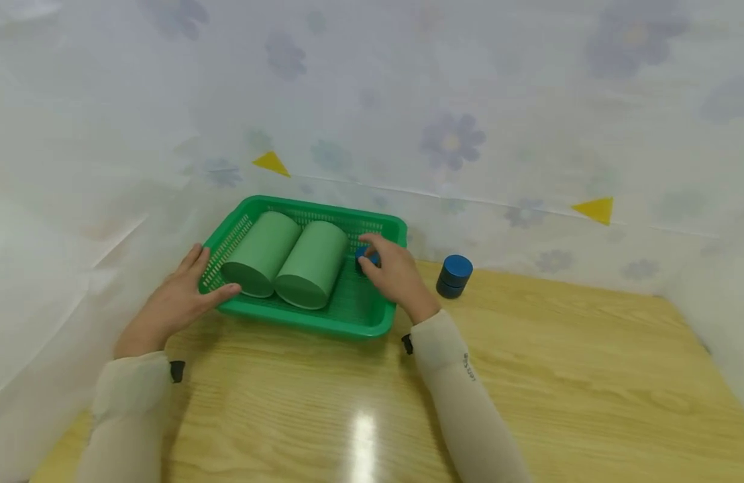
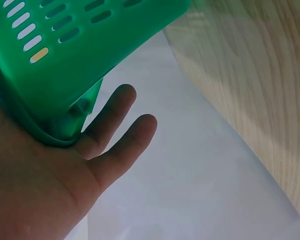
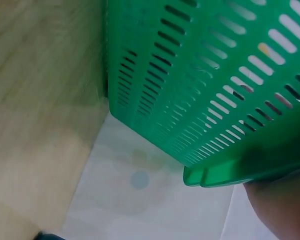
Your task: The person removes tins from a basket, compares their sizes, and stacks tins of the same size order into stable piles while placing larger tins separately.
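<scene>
A green plastic basket (image 1: 311,327) with slotted walls sits on the table. Two light green cylinders (image 1: 263,248) lie on their sides in its left and middle part. My left hand (image 1: 169,302) rests against the basket's left corner, thumb over the rim, fingers fairly straight along the outside; the left wrist view shows two fingers (image 2: 122,140) extended beside the wall. Reaching over the right rim, my right hand (image 1: 398,275) holds a small blue round piece (image 1: 361,258) between thumb and curved fingers inside the basket. The hand partly hides this piece.
A short blue cylinder (image 1: 454,275), grooved or made of two stacked discs, stands on the wooden table (image 1: 565,376) right of the basket. Close behind rises a flower-patterned white sheet (image 1: 359,100), with yellow triangles (image 1: 595,210) on it. The sheet also borders the left side.
</scene>
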{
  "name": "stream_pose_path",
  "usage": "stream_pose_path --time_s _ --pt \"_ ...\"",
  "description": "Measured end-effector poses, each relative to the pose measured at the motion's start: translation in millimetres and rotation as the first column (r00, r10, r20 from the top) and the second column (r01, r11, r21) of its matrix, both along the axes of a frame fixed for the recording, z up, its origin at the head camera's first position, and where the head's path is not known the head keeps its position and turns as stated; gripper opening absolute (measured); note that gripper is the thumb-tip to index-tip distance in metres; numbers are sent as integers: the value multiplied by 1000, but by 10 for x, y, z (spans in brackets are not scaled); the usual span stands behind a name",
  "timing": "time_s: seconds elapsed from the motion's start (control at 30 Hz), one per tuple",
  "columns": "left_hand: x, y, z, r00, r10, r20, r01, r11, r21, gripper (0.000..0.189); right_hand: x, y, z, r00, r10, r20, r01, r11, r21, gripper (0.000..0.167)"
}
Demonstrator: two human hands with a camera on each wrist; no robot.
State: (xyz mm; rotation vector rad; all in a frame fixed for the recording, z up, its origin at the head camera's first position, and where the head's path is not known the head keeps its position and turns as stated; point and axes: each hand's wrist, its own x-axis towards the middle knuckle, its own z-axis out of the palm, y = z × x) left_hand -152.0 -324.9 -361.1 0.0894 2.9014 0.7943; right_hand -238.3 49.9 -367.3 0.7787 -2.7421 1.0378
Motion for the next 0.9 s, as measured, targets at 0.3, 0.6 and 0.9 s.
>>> stream_pose_path --time_s 0.3,0.6,0.9 --pt "27 60 47 1000 6 24 -7 1000 26 110 -148 -159 63 997 -35 -72 63 890 451 69" --pt "20 52 52 1000 8 29 -8 1000 26 110 -157 -233 42 1000 -7 23 -9 771 636 82" --pt "19 50 33 1000 9 28 -9 1000 21 109 -186 -211 8 1000 19 12 -22 801 598 78"
